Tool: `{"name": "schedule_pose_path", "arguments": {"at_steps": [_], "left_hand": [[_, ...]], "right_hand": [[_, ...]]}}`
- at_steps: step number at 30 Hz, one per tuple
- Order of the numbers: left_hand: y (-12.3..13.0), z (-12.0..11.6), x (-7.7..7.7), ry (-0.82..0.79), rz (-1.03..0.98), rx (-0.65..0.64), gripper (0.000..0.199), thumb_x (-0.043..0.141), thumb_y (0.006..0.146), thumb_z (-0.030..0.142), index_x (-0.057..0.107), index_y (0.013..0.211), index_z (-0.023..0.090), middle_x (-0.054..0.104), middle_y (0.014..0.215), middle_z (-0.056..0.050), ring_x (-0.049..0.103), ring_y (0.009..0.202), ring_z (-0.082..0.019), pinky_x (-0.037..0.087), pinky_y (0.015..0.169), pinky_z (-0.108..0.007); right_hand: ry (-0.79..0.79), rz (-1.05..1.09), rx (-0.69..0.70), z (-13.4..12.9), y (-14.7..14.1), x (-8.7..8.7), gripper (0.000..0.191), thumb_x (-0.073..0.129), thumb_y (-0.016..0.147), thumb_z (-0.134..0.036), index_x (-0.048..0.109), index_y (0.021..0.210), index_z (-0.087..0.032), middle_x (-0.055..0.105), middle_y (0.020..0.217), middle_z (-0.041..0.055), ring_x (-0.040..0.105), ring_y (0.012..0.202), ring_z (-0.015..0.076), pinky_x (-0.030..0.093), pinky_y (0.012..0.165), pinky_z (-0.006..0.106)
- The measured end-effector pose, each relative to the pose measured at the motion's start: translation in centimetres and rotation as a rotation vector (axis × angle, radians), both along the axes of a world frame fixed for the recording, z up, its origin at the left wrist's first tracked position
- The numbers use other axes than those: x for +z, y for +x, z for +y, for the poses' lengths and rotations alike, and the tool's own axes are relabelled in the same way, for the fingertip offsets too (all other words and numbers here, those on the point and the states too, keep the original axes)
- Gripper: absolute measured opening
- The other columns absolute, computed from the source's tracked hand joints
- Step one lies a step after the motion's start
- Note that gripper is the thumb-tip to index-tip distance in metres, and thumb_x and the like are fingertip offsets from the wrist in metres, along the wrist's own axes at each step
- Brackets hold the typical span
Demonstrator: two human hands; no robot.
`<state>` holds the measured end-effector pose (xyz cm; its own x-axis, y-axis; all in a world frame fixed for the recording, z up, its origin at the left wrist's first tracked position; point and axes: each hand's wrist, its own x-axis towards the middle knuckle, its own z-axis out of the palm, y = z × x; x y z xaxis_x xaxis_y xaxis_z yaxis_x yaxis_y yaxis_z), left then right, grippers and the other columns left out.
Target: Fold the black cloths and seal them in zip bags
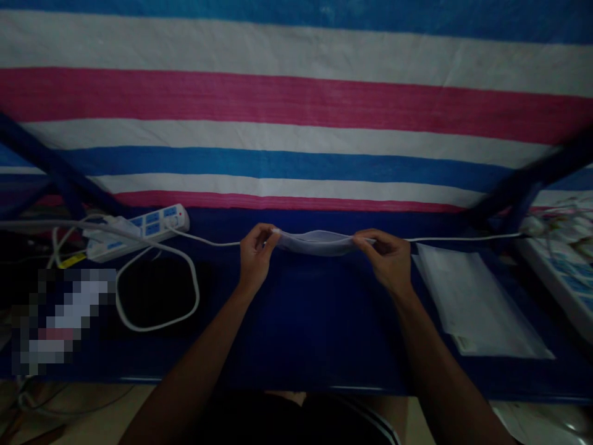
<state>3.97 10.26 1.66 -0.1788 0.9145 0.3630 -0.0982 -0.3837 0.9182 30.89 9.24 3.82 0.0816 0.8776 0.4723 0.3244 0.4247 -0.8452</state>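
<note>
Pinching plastic bag at opposite ends: left fingers, right fingers closed.

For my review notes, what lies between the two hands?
In the head view, a translucent bag, one end pinched by the left hand, the other by the right hand.

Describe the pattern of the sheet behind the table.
The sheet has blue, white and pinkish-red stripes, seen in the head view.

My left hand and right hand pinch opposite ends of a translucent bag; plastic sleeves lie right of my right hand, a power strip left of my left.
</note>
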Motion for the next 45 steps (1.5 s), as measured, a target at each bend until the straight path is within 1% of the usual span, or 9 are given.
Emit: {"name": "schedule_pose_path", "arguments": {"at_steps": [4,11,14,17,21,25,31,34,45], "left_hand": [[0.2,0.0,-0.4,0.003,0.070,0.031,0.019,0.076,0.087,0.038,0.070,0.085,0.020,0.071,0.079,0.000,0.066,0.075,-0.015,0.052,0.074,-0.026],[0.6,-1.5,0.2,0.141,0.099,0.257,0.019,0.078,0.087,0.034,0.068,0.078,0.020,0.065,0.071,0.003,0.060,0.065,-0.012,0.048,0.063,-0.022],[0.6,-1.3,-0.2,0.111,0.090,0.240,0.021,0.078,0.086,0.034,0.066,0.077,0.020,0.062,0.068,0.004,0.058,0.062,-0.011,0.047,0.060,-0.021],[0.4,-0.7,-0.6,0.103,0.071,0.219,0.020,0.079,0.086,0.034,0.067,0.078,0.020,0.065,0.072,0.002,0.061,0.066,-0.012,0.049,0.065,-0.022],[0.4,-0.3,-0.9,0.052,0.106,0.151,0.021,0.077,0.088,0.035,0.067,0.077,0.021,0.064,0.072,0.002,0.061,0.068,-0.012,0.049,0.067,-0.023],[0.4,-0.6,-0.8,0.071,0.095,0.229,0.024,0.078,0.087,0.037,0.065,0.077,0.021,0.063,0.071,0.002,0.059,0.067,-0.013,0.049,0.066,-0.024],[0.5,-0.9,-0.6,0.106,0.090,0.258,0.025,0.078,0.087,0.038,0.063,0.077,0.021,0.061,0.071,0.002,0.057,0.065,-0.013,0.047,0.062,-0.023],[0.6,-0.9,-0.5,0.083,0.101,0.227,0.029,0.077,0.088,0.039,0.059,0.075,0.021,0.055,0.065,0.004,0.052,0.059,-0.011,0.043,0.057,-0.022],[0.7,-0.9,0.0,0.026,0.080,0.191,0.038,0.074,0.090,0.052,0.055,0.076,0.023,0.052,0.064,0.004,0.046,0.055,-0.011,0.037,0.051,-0.024]], "right_hand": [[0.000,-0.007,-0.067,0.1,0.2,0.0,0.013,0.078,0.084,-0.035,0.079,0.080,-0.023,0.078,0.079,0.0008,0.072,0.076,0.0202,0.056,0.073,0.034],[0.122,0.035,-0.098,-0.7,-0.8,0.3,0.012,0.076,0.087,-0.031,0.078,0.078,-0.023,0.077,0.077,0.0014,0.071,0.073,0.0198,0.055,0.069,0.032],[0.073,-0.017,-0.058,-0.6,-0.8,-0.1,0.011,0.076,0.087,-0.031,0.079,0.080,-0.023,0.078,0.079,0.0014,0.071,0.075,0.0199,0.055,0.071,0.033],[0.107,0.012,-0.127,-0.3,-0.7,-0.3,0.012,0.076,0.088,-0.033,0.078,0.080,-0.023,0.077,0.079,0.0009,0.071,0.075,0.0195,0.055,0.073,0.033],[0.058,-0.053,-0.110,-0.2,-0.4,-0.3,0.012,0.077,0.087,-0.034,0.078,0.081,-0.023,0.077,0.079,0.0000,0.071,0.076,0.0192,0.055,0.076,0.033],[0.052,-0.052,-0.122,-0.2,-0.4,-0.5,0.015,0.075,0.088,-0.036,0.078,0.082,-0.023,0.077,0.081,0.0004,0.072,0.077,0.0201,0.054,0.076,0.034],[0.092,-0.079,-0.155,-0.4,-0.7,-0.7,0.017,0.074,0.089,-0.039,0.078,0.082,-0.024,0.077,0.081,0.0003,0.071,0.077,0.0201,0.054,0.076,0.034],[0.017,-0.126,-0.109,-0.4,-0.8,-0.7,0.019,0.074,0.089,-0.040,0.079,0.081,-0.024,0.078,0.079,-0.0001,0.071,0.076,0.0200,0.054,0.075,0.033],[0.028,-0.068,-0.194,-0.7,-1.1,-0.4,0.018,0.073,0.088,-0.039,0.078,0.083,-0.022,0.077,0.078,0.0009,0.071,0.074,0.0200,0.054,0.072,0.033]]}}
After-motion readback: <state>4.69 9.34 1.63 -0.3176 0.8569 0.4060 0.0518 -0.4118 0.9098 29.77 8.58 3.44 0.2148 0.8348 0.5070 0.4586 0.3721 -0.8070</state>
